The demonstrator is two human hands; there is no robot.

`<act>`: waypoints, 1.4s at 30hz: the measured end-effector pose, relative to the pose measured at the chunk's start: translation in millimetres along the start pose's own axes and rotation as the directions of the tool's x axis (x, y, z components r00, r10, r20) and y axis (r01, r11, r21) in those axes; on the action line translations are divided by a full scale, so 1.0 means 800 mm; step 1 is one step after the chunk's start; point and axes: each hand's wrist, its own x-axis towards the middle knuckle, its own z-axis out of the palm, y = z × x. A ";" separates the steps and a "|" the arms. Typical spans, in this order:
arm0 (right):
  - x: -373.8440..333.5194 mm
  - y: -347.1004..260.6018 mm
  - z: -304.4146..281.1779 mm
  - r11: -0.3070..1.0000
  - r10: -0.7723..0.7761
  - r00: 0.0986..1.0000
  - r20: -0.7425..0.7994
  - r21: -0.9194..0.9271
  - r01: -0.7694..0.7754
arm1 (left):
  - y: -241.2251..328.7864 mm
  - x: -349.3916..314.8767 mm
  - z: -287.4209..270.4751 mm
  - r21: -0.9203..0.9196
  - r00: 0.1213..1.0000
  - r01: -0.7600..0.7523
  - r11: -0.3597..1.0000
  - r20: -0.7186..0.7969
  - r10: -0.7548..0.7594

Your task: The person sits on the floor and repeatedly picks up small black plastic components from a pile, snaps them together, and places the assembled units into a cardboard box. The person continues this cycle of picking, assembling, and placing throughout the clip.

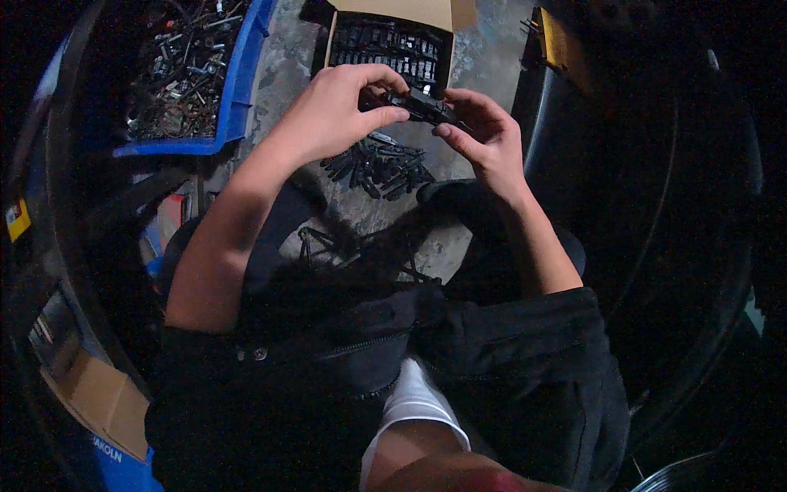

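Observation:
Between my two hands is a small, dark, elongated part (426,107), black and blocky, held up in front of me. My left hand (344,107) pinches its left end with thumb and fingers. Its right end sits in the grip of my right hand (492,135), thumb on the near side. Just beyond stands an open cardboard box (395,10) with rows of black parts inside. On the floor below my hands lies a loose pile of slender black pieces (379,170). The part's exact kind cannot be made out.
To the left, a blue bin (238,107) holds many bolts and metal scraps. A yellow object (564,49) rests at the upper right, by a dark rounded surface. Another cardboard box (102,394) is at the lower left. Thin black pieces (352,250) lie nearer me.

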 end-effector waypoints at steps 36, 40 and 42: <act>0.005 -0.001 -0.029 0.965 0.171 0.974 0.151 -0.225 -0.135 | 0.001 0.002 0.053 0.408 0.958 -0.263 0.874 0.004 0.286; 0.004 0.009 -0.026 0.952 0.216 0.963 0.162 -0.253 -0.171 | -0.006 0.000 0.062 0.360 0.920 -0.359 0.861 -0.018 0.391; 0.006 0.013 -0.027 0.962 0.214 0.962 0.170 -0.208 -0.177 | -0.004 0.003 0.063 0.354 0.915 -0.346 0.869 -0.080 0.396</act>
